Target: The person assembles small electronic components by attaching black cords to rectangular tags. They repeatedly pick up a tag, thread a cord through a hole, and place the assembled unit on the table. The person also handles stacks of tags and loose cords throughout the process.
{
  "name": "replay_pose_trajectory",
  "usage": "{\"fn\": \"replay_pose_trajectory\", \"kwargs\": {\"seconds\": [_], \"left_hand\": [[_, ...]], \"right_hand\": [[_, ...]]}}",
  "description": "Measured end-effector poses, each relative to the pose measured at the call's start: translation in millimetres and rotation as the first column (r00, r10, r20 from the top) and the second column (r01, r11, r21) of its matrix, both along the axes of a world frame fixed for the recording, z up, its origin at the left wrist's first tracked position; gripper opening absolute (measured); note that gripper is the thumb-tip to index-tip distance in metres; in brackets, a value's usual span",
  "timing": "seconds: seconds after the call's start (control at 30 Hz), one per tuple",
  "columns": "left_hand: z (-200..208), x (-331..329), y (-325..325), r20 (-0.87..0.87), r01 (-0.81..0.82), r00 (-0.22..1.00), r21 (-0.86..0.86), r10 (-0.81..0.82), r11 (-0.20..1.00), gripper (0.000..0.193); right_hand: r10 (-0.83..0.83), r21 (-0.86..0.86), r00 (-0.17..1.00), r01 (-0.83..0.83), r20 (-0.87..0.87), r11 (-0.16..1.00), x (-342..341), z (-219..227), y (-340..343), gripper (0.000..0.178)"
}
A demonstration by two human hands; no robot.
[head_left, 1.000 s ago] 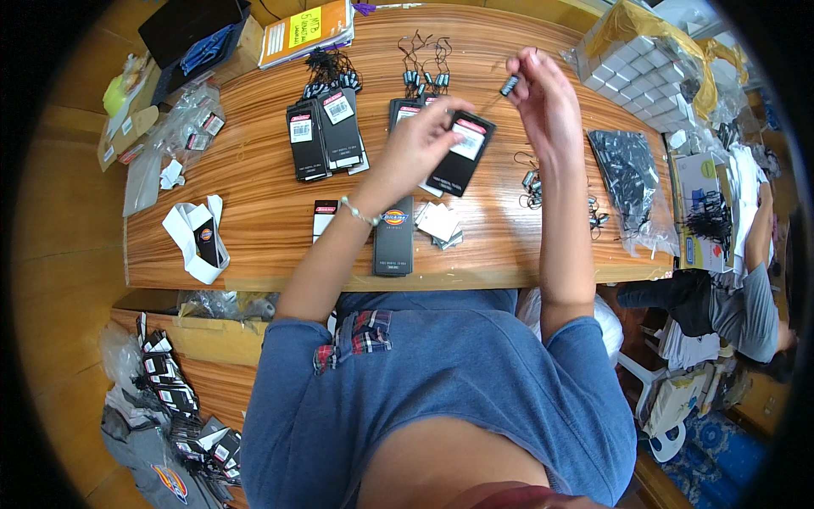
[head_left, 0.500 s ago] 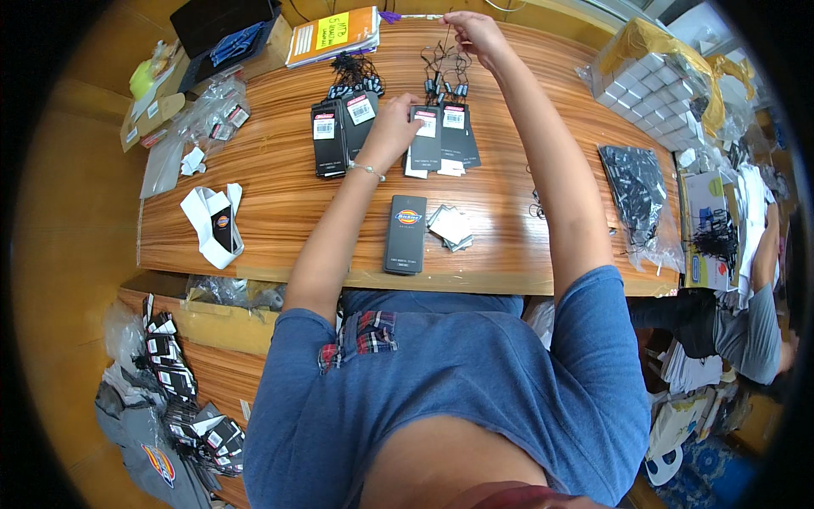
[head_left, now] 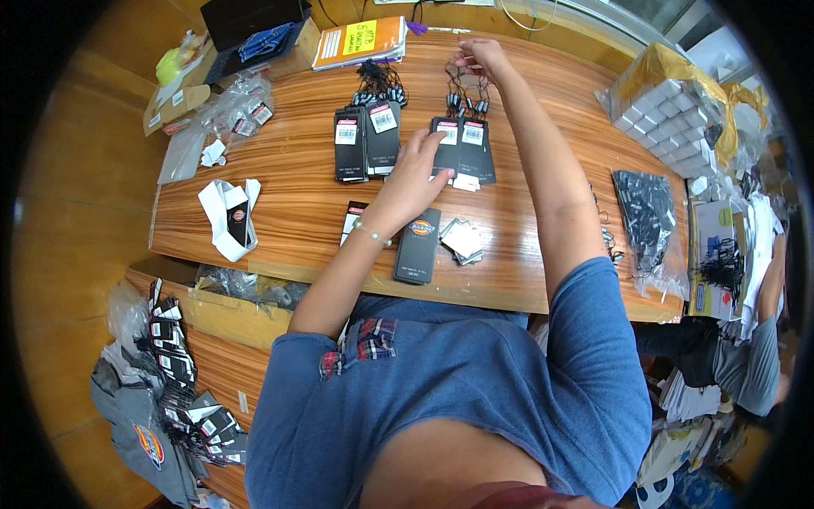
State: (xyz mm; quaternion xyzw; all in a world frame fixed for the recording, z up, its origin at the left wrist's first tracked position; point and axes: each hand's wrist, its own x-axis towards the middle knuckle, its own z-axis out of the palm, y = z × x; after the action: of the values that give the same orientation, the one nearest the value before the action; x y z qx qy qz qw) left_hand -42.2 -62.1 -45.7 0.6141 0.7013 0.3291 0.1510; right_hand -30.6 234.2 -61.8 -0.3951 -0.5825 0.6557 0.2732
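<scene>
Two overlapping stacks of black hang tags (head_left: 476, 161) with white barcode stickers lie in front of me, their black strings stretched toward the far edge. My left hand (head_left: 414, 176) rests palm down beside the left one, fingers spread, fingertips touching a tag. At the far side, my right hand (head_left: 485, 59) has its fingers curled round the looped strings (head_left: 465, 83). Left of these lies another pair of tag stacks (head_left: 383, 140) with bunched strings. Near my left wrist are a black tag pile (head_left: 416, 246) and one partly hidden stickered tag (head_left: 353, 219).
White square cards (head_left: 463, 241) lie near the front edge. A white band loop (head_left: 222, 225) sits left. At right are a bag of black strings (head_left: 649, 216) and wrapped white boxes (head_left: 670, 106). An orange notebook (head_left: 360, 44) lies at the back; another person's arm (head_left: 772, 284) shows far right.
My right hand has come down nearer with the strings, which were pulled up long before. My left hand has slid toward me, uncovering more tag. The whole view has shifted slightly.
</scene>
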Motion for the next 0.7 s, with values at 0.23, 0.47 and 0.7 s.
{"fn": "replay_pose_trajectory", "kwargs": {"seconds": [0.23, 0.47, 0.7], "left_hand": [[22.9, -22.8, -61.9, 0.012, 0.154, 0.988, -0.192, -0.154, 0.969, 0.053], [3.6, -23.9, -71.0, 0.011, 0.158, 0.987, -0.235, -0.16, 0.959, 0.06], [-5.1, -25.8, -76.0, -0.06, 0.106, 0.992, -0.061, -0.109, 0.993, 0.052]], "right_hand": [[0.34, 0.447, 0.925, -0.38, 0.171, 0.81, 78.2, 12.1, -97.7, 0.028], [0.455, 0.506, 0.747, -0.664, 0.485, 0.55, 174.6, 8.1, -233.0, 0.037], [0.388, 0.494, 0.821, -0.564, 0.418, 0.661, 182.5, -4.4, -242.6, 0.041]]}}
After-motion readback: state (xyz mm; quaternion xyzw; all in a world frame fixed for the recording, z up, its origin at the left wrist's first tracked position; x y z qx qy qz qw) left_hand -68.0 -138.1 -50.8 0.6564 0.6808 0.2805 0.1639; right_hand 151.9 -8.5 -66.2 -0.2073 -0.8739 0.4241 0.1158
